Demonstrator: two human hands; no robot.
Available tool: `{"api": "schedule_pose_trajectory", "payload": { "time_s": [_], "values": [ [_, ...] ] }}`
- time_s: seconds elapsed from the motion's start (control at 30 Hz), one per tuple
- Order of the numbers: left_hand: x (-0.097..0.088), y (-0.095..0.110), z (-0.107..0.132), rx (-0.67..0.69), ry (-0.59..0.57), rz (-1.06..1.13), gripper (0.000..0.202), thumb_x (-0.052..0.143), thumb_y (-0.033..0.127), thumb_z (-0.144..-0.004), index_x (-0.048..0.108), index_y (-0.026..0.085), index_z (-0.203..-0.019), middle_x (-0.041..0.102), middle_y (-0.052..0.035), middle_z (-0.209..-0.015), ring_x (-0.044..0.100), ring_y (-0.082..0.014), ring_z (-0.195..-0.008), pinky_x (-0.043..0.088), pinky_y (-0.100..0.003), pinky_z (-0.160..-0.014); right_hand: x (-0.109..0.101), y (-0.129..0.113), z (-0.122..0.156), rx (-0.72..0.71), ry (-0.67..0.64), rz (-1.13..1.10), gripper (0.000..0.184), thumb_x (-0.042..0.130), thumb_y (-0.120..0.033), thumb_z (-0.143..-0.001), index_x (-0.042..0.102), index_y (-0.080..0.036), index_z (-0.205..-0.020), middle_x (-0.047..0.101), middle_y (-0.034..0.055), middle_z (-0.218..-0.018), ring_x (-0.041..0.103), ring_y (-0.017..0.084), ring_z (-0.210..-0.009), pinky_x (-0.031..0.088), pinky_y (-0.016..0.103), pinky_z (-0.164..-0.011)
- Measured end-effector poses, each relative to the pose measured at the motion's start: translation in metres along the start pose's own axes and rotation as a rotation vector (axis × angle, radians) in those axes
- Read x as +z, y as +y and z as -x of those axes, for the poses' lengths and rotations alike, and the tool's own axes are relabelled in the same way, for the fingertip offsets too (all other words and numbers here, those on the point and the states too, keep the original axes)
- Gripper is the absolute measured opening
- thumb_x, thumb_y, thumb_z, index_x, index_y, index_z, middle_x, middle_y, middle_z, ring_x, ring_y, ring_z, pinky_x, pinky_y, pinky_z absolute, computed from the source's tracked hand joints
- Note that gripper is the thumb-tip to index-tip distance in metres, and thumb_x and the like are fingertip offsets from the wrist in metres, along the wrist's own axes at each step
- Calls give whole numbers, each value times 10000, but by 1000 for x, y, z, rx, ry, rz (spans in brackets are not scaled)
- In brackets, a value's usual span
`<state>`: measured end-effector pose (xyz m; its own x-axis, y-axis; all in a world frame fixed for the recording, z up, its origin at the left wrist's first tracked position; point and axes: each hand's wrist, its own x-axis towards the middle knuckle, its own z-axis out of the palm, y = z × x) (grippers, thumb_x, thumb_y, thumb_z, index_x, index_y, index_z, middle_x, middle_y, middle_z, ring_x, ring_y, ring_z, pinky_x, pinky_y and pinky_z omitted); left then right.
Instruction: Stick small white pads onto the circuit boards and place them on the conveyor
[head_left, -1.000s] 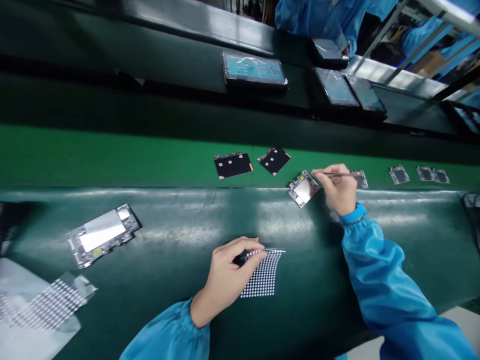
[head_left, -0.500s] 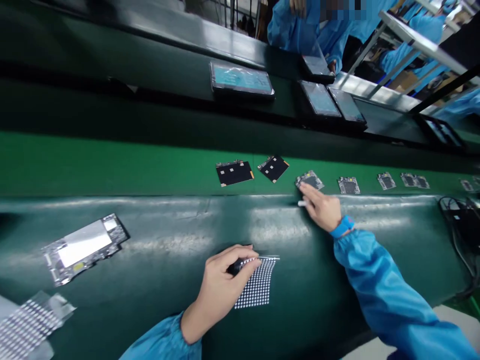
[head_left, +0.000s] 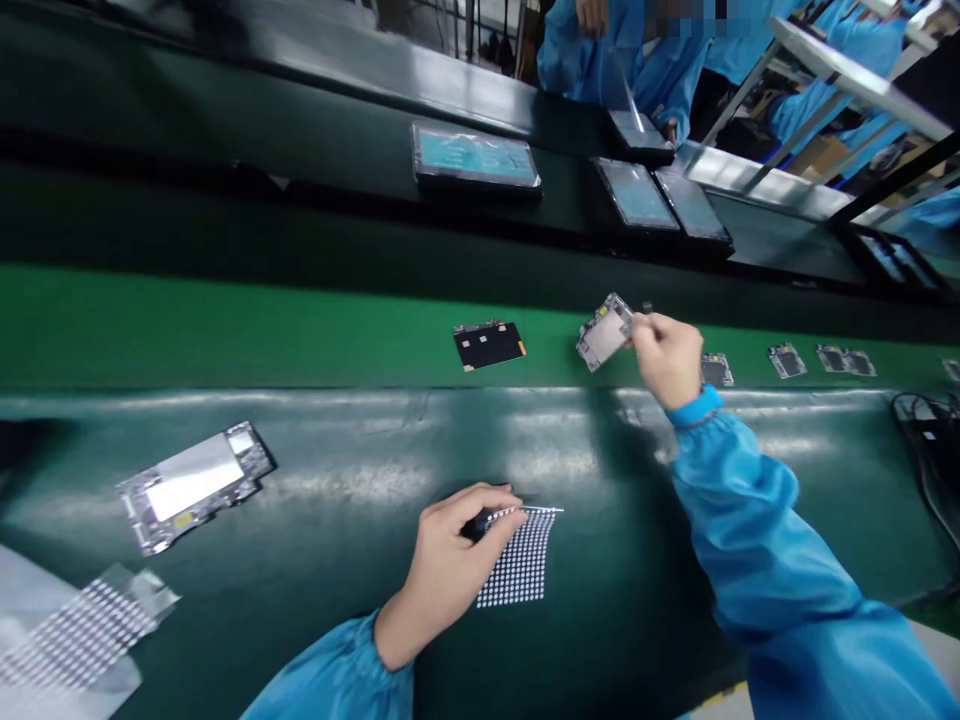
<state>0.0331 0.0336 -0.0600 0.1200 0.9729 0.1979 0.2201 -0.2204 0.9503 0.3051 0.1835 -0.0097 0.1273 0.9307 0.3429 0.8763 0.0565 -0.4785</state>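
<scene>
My left hand (head_left: 461, 570) is closed over the green work surface, its thumb and fingers pinching a sheet of small white round stickers (head_left: 521, 560). A thin pale edge runs along the top of this sheet, and something dark shows inside the grip. Over the green belt, my right hand (head_left: 667, 355) grips a small circuit board (head_left: 606, 332) by its right side. The board is tilted, with a silvery face and a yellow spot visible. Left of it lies a circuit board with a black cover (head_left: 489, 346). Another circuit board (head_left: 716, 370) is partly hidden behind my right wrist.
A larger circuit board (head_left: 199, 485) lies at the left, above a second dotted sheet (head_left: 82, 635). More small boards (head_left: 786, 360) line the belt at right. Wrapped screens (head_left: 476, 160) sit on the far ledge, near a co-worker in blue (head_left: 622, 60). Cables (head_left: 926, 470) lie far right.
My right hand has moved up and right and now holds a circuit board raised and tilted. The second black-covered board is no longer visible on the belt. My left hand keeps its sticker sheet.
</scene>
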Motion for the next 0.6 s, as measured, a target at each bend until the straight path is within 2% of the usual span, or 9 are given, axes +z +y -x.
{"api": "schedule_pose_trajectory", "payload": {
  "time_s": [0.07,0.17,0.23,0.33,0.4,0.47,0.53,0.6],
  "values": [
    [0,0,0,-9,3,2,67,729,164,-822,766,218,-806,798,-20,-786,792,-216,-789,614,-275,-694,-5,1,22,124,-52,-333,475,515,-422,-965,654,-183,-579,621,28,-531,566,165,-521,424,287,-562],
    [0,2,0,-26,6,-5,51,735,176,-820,768,216,-816,800,-24,-795,791,-219,-798,614,-282,-702,0,-11,64,246,-322,-567,528,536,-507,-954,660,-184,-556,522,-11,-436,464,131,-435,380,274,-494],
    [0,3,-1,-38,1,-7,43,736,186,-821,767,214,-809,800,-26,-795,790,-220,-797,616,-289,-702,0,-20,88,221,-421,-554,463,587,-520,-937,713,-178,-653,588,0,-517,521,139,-495,424,277,-533],
    [0,4,-1,-53,-4,-9,44,735,197,-823,765,212,-795,799,-29,-791,786,-220,-784,620,-302,-699,-12,-27,108,212,-378,-630,385,561,-512,-966,744,-191,-855,678,27,-705,621,163,-611,510,301,-606],
    [0,5,-1,-57,-3,-12,43,734,200,-824,763,210,-793,799,-32,-789,783,-219,-774,621,-308,-696,-23,-29,114,207,-388,-757,439,464,-519,-1012,741,-198,-898,692,49,-785,658,176,-682,551,318,-644],
    [0,5,-1,-59,-2,-13,38,736,196,-824,762,207,-798,800,-35,-794,782,-218,-777,623,-311,-704,-30,-32,116,195,-469,-849,482,412,-520,-1035,742,-198,-896,684,49,-789,654,161,-662,564,307,-629],
    [0,5,-1,-54,-1,-9,34,741,192,-822,762,204,-798,799,-35,-793,782,-216,-776,623,-306,-700,-32,-38,119,226,-553,-946,443,438,-511,-1033,740,-199,-947,690,41,-793,640,139,-592,570,293,-575],
    [0,5,0,-47,-4,0,30,747,190,-822,763,203,-800,797,-34,-784,780,-211,-767,620,-294,-681,-30,-45,121,253,-635,-1066,336,535,-469,-1007,741,-203,-989,723,51,-847,684,152,-624,610,313,-601]
  ]
}}
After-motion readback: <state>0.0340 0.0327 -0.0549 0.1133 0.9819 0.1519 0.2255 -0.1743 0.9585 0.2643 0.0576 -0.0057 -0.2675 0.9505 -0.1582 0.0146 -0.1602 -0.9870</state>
